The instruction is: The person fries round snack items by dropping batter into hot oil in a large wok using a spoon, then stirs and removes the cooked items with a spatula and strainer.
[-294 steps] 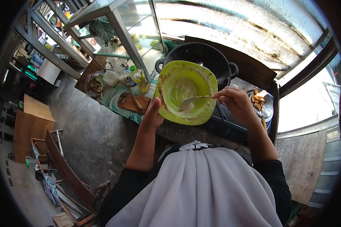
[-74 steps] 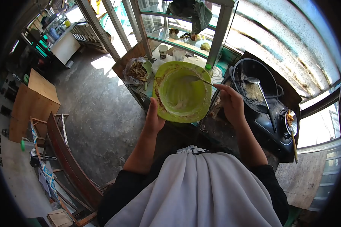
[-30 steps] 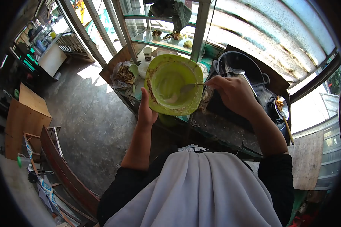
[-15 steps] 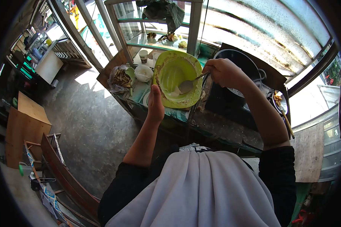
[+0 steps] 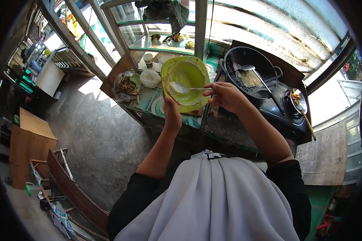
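My left hand (image 5: pixel 173 115) grips the near left edge of a green bowl (image 5: pixel 204 72), tilting it toward me. Pale, wet batter smears the bowl's inner wall and rim. In my right hand (image 5: pixel 226 97) is the handle of a metal spoon (image 5: pixel 195 88), pinched between fingers and thumb. The spoon's head lies over the inside of the bowl at its left side, with whitish batter on it. Just beyond my right hand sits a black wok (image 5: pixel 234 60), where a pale, bubbling piece of food (image 5: pixel 250 79) lies beside a long-handled turner (image 5: pixel 265 85).
The wok stands on a black stove (image 5: pixel 283 116). To its right, a dish of fried pieces (image 5: pixel 297 98) has a wooden-handled tool across it. Left of the bowl are a plastic bag (image 5: pixel 124 86), a white bag (image 5: pixel 150 78) and a paper cup (image 5: pixel 148 60). A glass cabinet (image 5: pixel 165 42) rises behind.
My right hand has come down and slightly left, swinging the spoon's head to the bowl's left side. More of the wok, its food and the turner now show. The bowl stays in my left hand.
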Available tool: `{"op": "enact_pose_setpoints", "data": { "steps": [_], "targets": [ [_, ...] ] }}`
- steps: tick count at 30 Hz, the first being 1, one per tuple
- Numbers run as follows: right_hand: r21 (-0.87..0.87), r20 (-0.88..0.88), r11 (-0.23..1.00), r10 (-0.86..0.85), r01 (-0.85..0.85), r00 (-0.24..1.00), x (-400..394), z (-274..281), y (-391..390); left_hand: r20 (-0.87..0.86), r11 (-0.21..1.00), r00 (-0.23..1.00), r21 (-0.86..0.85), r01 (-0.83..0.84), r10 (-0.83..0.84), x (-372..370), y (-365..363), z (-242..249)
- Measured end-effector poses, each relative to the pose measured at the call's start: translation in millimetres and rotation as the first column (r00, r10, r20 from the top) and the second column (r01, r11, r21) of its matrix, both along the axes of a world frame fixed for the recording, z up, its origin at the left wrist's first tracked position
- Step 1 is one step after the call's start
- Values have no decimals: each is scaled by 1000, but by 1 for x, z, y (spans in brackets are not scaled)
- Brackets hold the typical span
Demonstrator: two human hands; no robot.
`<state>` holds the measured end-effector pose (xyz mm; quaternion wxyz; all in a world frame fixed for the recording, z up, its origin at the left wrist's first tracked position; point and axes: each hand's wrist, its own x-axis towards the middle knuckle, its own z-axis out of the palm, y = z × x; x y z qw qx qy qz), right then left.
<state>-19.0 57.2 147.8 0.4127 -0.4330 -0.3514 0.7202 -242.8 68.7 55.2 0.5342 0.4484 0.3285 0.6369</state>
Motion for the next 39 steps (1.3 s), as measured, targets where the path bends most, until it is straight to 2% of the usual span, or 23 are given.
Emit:
{"op": "enact_pose_setpoints", "data": {
  "steps": [2, 5, 9, 12, 15, 17, 19, 22, 26, 27, 32, 39],
  "targets": [
    [72, 36, 997, -33, 30, 999, 16, 3, 4, 131, 997, 991, -58, 46, -38, 3, 3, -4],
    [97, 82, 981, -175, 167, 981, 62, 7, 6, 282, 981, 955, -134, 140, -98, 0, 0, 6],
    [98, 134, 926, -375, 365, 917, 148, -6, 7, 303, 976, 951, -183, 119, -59, -15, 5, -2],
    [159, 253, 801, -598, 577, 760, 211, -40, 11, 278, 961, 960, -268, 68, 10, -26, 5, -12],
    [197, 340, 715, -691, 670, 637, 264, -72, 17, 266, 941, 960, -339, 10, 85, -25, 2, -13],
    [308, 459, 712, -692, 631, 557, 294, -93, 23, 252, 923, 962, -385, 2, 103, -24, 1, -14],
    [423, 556, 698, -703, 577, 443, 334, -130, 42, 269, 937, 955, -350, -20, 121, -15, 2, -14],
    [479, 841, 808, -535, 344, 84, 332, -115, 46, 270, 943, 951, -328, -56, 150, -3, 2, -12],
    [422, 903, 891, -396, 168, -170, 332, -110, 58, 280, 936, 940, -339, -92, 193, 20, -3, -11],
    [402, 893, 909, -363, 108, -266, 324, -100, 57, 283, 937, 939, -337, -96, 198, 26, -5, -11],
    [402, 867, 913, -405, -72, -291, 347, -111, 64, 275, 933, 932, -332, -138, 235, 49, -12, -8],
    [429, 784, 841, -528, -329, -326, 364, -105, 60, 289, 942, 928, -302, -147, 237, 71, -11, -7]
  ]
}}
